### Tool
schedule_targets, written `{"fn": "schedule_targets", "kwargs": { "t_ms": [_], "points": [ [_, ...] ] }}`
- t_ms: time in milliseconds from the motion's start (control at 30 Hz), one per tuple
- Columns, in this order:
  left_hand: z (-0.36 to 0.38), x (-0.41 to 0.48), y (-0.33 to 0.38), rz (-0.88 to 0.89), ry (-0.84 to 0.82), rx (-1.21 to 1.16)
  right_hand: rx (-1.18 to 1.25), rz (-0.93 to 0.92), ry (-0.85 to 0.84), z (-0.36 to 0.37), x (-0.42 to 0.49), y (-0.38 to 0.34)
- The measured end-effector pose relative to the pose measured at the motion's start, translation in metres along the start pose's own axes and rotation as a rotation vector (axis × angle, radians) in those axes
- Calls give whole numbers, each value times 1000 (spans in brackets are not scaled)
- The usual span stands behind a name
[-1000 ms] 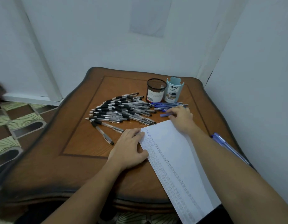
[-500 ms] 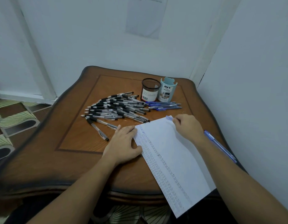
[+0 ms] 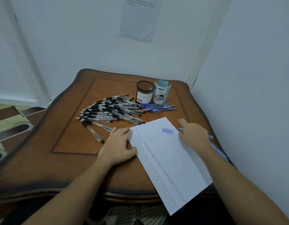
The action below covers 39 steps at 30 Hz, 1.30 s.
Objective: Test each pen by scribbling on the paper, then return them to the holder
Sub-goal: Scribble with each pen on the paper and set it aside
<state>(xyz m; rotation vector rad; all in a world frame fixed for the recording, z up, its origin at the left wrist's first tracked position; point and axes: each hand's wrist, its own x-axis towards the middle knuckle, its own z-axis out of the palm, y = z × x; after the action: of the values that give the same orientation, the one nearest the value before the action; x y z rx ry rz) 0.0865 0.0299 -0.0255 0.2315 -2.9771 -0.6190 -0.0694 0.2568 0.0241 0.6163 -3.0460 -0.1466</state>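
A white paper (image 3: 166, 153) with rows of scribbles lies on the wooden table (image 3: 70, 143). My left hand (image 3: 119, 145) rests flat on the paper's left edge. At the paper's right edge, my right hand (image 3: 194, 134) grips a blue pen (image 3: 210, 136) whose tip pokes out to the left. Its blue cap (image 3: 167, 130) lies loose on the paper. A pile of several black pens (image 3: 111, 111) lies left of several blue pens (image 3: 158, 107). Behind them stand a black mesh holder (image 3: 144, 92) and a light blue holder (image 3: 161, 93).
Another blue pen (image 3: 219, 151) lies by the table's right edge, partly under my right forearm. White walls close in behind and to the right. Patterned floor shows on the left. The paper's near corner hangs over the table's front edge.
My right hand drew back from the blue pens to the paper's right edge with a pen in it. A blue cap now lies on the paper. My left hand stayed put.
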Motion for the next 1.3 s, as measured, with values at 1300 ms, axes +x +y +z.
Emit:
{"fn": "schedule_targets", "kwargs": {
  "t_ms": [1300],
  "points": [
    [5,4,-4,-8,5,-50,1379,-75,-36,43,-12,-105]
  ]
}}
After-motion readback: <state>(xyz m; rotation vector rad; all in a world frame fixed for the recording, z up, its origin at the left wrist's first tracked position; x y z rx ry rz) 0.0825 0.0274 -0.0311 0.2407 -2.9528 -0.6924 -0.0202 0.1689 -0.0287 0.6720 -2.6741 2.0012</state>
